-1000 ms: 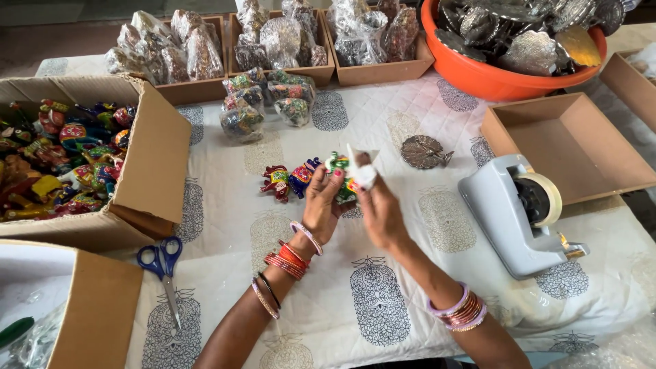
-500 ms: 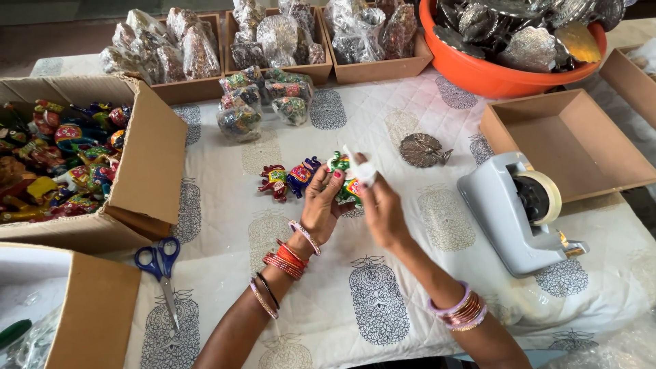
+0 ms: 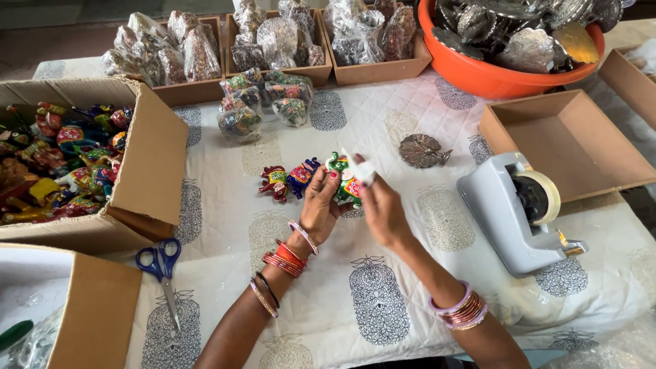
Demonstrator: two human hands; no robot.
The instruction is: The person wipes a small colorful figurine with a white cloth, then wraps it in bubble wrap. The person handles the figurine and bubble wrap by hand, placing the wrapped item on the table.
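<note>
Here, at the left of the frame, an open cardboard box (image 3: 147, 164) brims with brightly painted figurines, and blue-handled scissors (image 3: 161, 268) lie on the printed white tablecloth (image 3: 383, 307) below it. Near the centre, two small painted elephant figurines, red and blue (image 3: 288, 180), stand just left of the hands. The left hand (image 3: 320, 205) is curled around a green painted elephant figurine (image 3: 343, 183), gripping it from the left, while the right hand (image 3: 383, 208) pinches a piece of white wrapping (image 3: 363, 169) against its top. Compared with a second ago, the hands have barely shifted; the figurine remains held above the cloth and the wrapping seems a little closer around it, so the wrapping looks only begun. Right of the hands lie a silver peacock-shaped ornament (image 3: 420, 150), then a grey tape dispenser (image 3: 509, 215), an empty shallow cardboard tray (image 3: 567, 140) and, in the upper right, an orange bowl (image 3: 488, 76) of silvery pieces.
</note>
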